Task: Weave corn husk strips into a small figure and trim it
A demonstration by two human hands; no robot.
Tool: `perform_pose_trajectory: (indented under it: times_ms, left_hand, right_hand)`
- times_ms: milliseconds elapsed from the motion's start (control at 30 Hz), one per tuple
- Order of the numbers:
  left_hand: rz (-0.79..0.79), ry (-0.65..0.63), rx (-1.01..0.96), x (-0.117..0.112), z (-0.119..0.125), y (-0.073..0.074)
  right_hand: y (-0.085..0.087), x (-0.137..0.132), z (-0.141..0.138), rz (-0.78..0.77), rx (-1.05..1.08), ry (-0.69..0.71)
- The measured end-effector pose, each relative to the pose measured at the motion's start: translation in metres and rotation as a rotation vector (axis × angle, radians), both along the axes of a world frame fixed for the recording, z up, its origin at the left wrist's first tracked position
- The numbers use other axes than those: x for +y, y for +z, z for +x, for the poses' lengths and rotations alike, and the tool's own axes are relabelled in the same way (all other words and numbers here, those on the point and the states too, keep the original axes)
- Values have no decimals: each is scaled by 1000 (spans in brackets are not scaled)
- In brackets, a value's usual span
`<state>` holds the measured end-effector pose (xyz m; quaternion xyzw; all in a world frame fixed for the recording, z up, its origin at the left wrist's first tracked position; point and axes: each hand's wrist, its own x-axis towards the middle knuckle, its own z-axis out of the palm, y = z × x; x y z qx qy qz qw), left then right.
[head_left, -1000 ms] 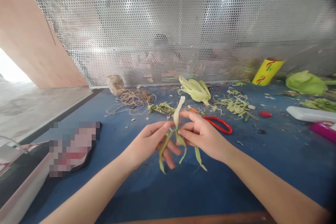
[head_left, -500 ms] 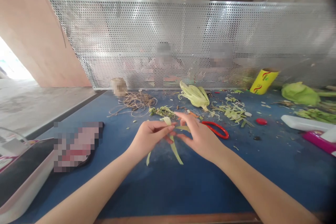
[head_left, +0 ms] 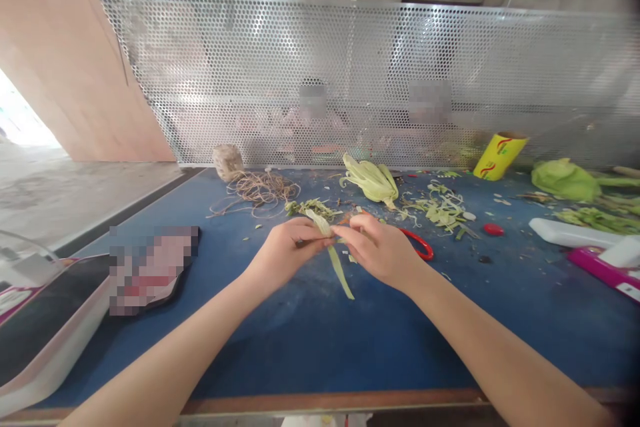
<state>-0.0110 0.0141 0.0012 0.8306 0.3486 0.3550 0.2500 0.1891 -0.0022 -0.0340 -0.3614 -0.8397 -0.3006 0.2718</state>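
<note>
A pale green husk strip (head_left: 341, 273) dangles above a blue table (head_left: 300, 347), pinched between the fingertips of a person's left hand (head_left: 285, 247) and right hand (head_left: 384, 250), held close together. A red loop (head_left: 425, 247) shows partly behind the right hand. Beyond lie a leafy husk bundle (head_left: 370, 179), tangled twine (head_left: 263, 192) and shredded greens (head_left: 443, 212), before a perforated metal screen (head_left: 275, 47).

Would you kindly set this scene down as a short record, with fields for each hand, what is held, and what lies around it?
Left hand: pinching a pale green strip
Right hand: at the same strip; its grip is partly hidden
Strip end: hanging below the hands
Surface: blue table
Beyond the hands: twine, husk, shreds
Behind right hand: red loop, partly covered
Far right: yellow tube
</note>
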Motion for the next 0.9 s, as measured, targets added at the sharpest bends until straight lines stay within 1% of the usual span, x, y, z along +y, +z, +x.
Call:
perform_pose_trajectory:
  times_ms: [67, 133, 200, 300, 367, 400, 467, 500, 533, 600, 667, 700, 733, 800, 867, 900]
  left_hand:
    - [15, 15, 31, 0, -1, -1]
    - [-40, 46, 62, -1, -1, 0]
    - [-178, 44, 32, -2, 0, 1]
    - [-465, -19, -150, -4, 3, 2]
    - [-603, -49, -246, -5, 4, 3]
    - [-644, -61, -267, -5, 4, 3]
    - [-684, -74, -272, -7, 4, 4]
    - [-688, -74, -274, -7, 4, 4]
    - [-685, -70, -284, -8, 4, 5]
    - [-685, -59, -325, -8, 4, 6]
    - [-715, -64, -371, -8, 4, 7]
    - [-738, -78, -384, -8, 4, 7]
    - [-758, -95, -390, -8, 4, 7]
    - [-771, -124, -391, -8, 5, 5]
    - [-744, -123, -383, -8, 5, 3]
    - [-719, -112, -377, -9, 5, 2]
  right_hand:
    - [0, 1, 1, -11, 43, 23]
    - [2, 1, 1, -54, 80, 48]
    - [4, -1, 1, -104, 91, 60]
    - [7, -5, 0, -136, 70, 78]
    - [7, -8, -1, -123, 40, 140]
    - [7, -9, -2, -111, 42, 190]
    - [6, -12, -4, -115, 129, 267]
    - [6, -13, -6, -137, 216, 270]
    - [5, -14, -7, -167, 307, 249]
    - [4, -16, -10, -245, 449, 162]
    - [4, -18, -12, -317, 505, 121]
    - [5, -19, -12, -348, 499, 137]
    - [5, -20, -11, -374, 481, 172]
    - [5, -21, -10, -388, 419, 290]
    - [6, -21, -10, -400, 399, 414]
    - [6, -22, -11, -429, 429, 459]
